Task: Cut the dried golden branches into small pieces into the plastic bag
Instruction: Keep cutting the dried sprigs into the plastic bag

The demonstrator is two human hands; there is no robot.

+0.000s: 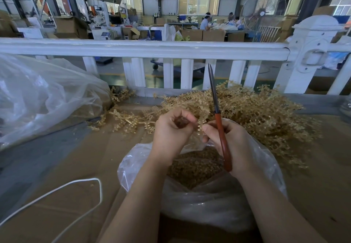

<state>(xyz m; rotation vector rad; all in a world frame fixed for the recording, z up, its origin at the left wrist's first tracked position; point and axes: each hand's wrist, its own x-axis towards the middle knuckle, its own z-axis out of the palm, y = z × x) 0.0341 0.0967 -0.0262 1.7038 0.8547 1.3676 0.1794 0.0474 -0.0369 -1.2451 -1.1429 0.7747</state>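
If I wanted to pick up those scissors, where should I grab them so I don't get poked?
Grab the scissors by the reddish handle, coming from below, near the plastic bag. The dark blades are closed and point up and away toward the white fence, so the handle end is the safe one. The right hand already holds them there.

Two bare forearms entered from bottom of frame, no sleeves visible. Left hand [171, 131] and right hand [230, 144] ungloved at centre. No rings, watch or wristbands seen. Short nails.
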